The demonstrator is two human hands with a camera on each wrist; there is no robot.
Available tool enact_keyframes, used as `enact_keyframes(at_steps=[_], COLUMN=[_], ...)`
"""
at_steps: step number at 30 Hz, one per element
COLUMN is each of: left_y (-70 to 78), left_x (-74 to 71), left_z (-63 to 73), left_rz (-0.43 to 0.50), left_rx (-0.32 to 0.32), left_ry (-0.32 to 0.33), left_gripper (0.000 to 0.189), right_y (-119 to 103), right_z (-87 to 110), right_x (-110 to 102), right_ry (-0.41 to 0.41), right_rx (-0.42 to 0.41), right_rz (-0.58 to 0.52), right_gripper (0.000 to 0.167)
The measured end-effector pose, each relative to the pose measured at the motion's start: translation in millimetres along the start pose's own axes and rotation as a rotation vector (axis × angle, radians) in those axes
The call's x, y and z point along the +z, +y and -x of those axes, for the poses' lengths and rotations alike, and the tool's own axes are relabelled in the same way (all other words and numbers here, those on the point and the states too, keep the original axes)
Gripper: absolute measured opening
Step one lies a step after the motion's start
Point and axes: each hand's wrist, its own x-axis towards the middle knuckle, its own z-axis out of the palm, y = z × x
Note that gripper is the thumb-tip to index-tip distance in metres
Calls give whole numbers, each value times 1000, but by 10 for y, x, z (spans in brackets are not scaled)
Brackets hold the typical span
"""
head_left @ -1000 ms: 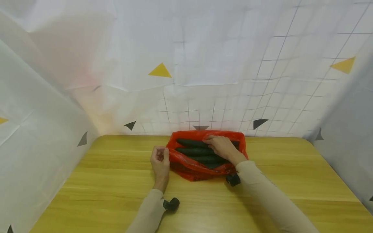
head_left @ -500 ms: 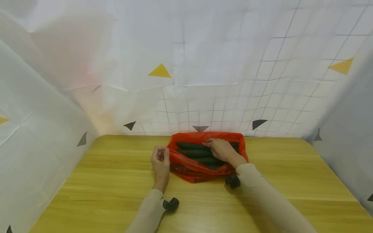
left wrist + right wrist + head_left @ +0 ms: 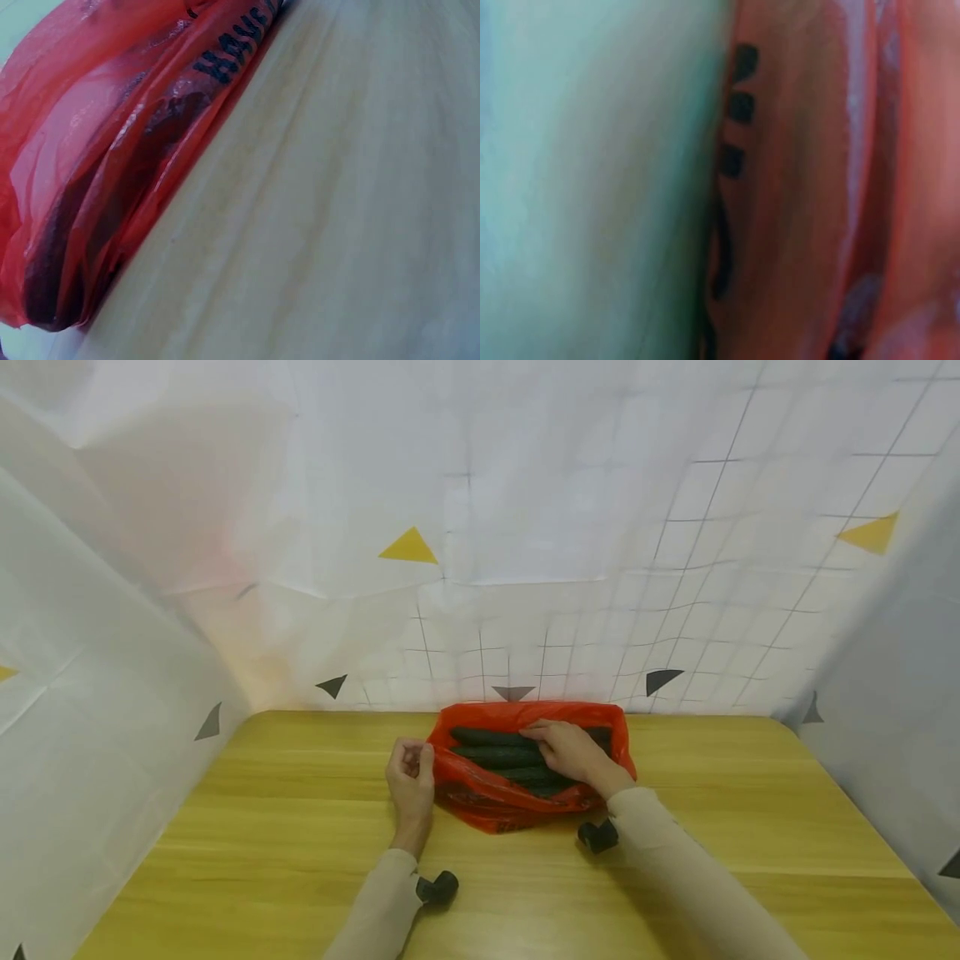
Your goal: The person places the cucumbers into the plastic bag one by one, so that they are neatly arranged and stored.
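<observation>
An opened red plastic bag [image 3: 480, 793] lies on the table near its back edge, with dark lettering on its front. Several dark green cucumbers [image 3: 491, 757] lie side by side in it. At the bag's left end my left hand [image 3: 411, 777] pinches the rim between thumb and curled fingers. My right hand [image 3: 567, 750] reaches in from the right, fingers and thumb bent around the rearmost cucumber [image 3: 480, 737] near its middle. That hand covers parts of the cucumbers. In the left wrist view the bag [image 3: 112, 150] shows dark shapes through its thin film.
The wooden table [image 3: 285, 843] runs up to a white sheet wall [image 3: 300, 635] close behind the bag. Sheets also stand at the left and right. A black wrist mount [image 3: 438, 889] sits at the left sleeve, another mount [image 3: 597, 837] at the right one.
The right hand and the rearmost cucumber have sunk slightly into the bag. The left hand stays at the rim. The head view has shifted a little.
</observation>
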Motion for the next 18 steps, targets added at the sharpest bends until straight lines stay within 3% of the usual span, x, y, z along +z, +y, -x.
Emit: enact_keyframes(at_steps=[11, 18], left_y=[-32, -45], left_x=[29, 23], left_z=[-2, -24], left_rz=[-11, -9], left_rx=[-4, -36], left_ry=[-12, -34], left_gripper=[11, 11], right_y=[-5, 13], right_z=[46, 103], right_x=[-37, -58], right_ry=[8, 69], right_rx=[15, 23], right_rz=[-14, -27], right_gripper=[32, 26])
